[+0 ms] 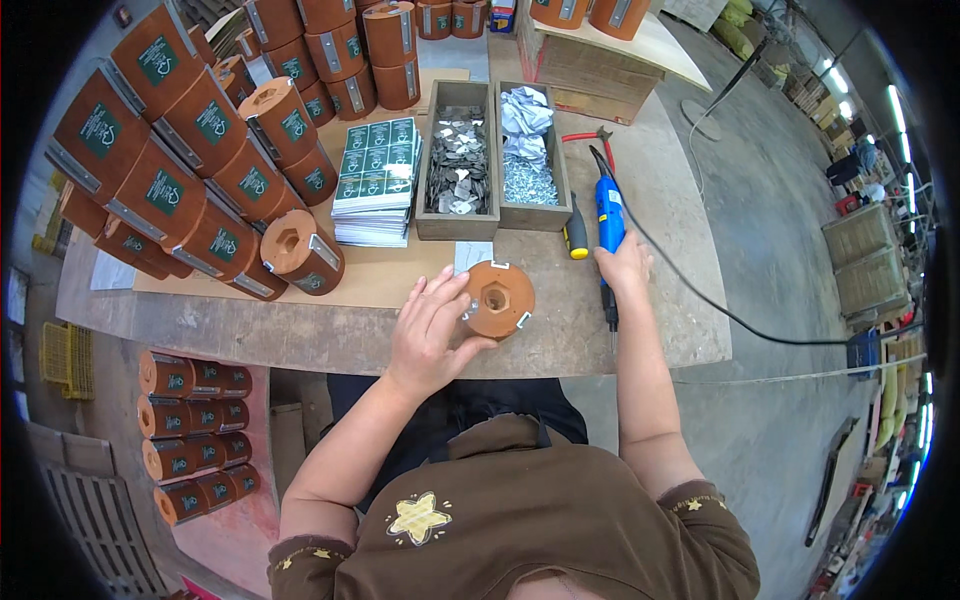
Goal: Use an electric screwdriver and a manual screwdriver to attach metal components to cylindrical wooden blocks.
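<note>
Near the bench's (pixel 300 335) front edge, the brown roll (pixel 498 298) is steadied end-up by the left hand (pixel 430 325), fingers spread against its left side. Just right of it, the blue tool (pixel 608 225) is gripped by the closed right hand (pixel 625 268), its long axis pointing toward the front edge.

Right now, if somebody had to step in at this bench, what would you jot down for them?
Left hand: flat against the side of the brown round block on the bench edge, steadying it.
Right hand: gripping the blue corded power tool, tip pointing down, beside the block.
Metal clips show on the block's rim.
Wooden trays of metal parts and a stack of green labels lie behind; labelled blocks are piled to the left.
</note>
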The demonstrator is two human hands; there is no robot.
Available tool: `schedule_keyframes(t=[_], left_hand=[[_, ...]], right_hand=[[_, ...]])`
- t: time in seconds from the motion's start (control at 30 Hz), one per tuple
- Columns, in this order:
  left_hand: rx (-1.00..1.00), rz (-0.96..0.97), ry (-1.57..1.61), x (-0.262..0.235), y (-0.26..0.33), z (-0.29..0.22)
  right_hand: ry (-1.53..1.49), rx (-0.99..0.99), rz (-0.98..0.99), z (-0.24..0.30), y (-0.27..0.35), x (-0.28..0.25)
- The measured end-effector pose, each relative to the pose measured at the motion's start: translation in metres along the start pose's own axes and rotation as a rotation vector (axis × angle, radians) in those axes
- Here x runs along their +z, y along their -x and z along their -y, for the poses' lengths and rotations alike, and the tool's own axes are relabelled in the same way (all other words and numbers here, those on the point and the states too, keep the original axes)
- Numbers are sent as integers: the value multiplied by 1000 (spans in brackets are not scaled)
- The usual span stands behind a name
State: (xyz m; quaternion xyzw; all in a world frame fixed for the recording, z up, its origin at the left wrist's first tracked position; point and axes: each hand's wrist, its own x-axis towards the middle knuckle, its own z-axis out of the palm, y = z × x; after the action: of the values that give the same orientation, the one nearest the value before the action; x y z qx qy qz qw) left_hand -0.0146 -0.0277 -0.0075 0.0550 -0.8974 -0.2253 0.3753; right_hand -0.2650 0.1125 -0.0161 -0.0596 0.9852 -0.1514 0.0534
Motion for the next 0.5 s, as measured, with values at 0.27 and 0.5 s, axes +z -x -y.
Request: schedule_keyframes(t=[0.27, 0.5], left_hand=[[-13, -126, 17, 15, 12, -4], [106, 187, 124, -21, -20, 16]], right_hand=[[-3, -273, -262, 2, 15, 2], [194, -609, -158, 22, 26, 19]])
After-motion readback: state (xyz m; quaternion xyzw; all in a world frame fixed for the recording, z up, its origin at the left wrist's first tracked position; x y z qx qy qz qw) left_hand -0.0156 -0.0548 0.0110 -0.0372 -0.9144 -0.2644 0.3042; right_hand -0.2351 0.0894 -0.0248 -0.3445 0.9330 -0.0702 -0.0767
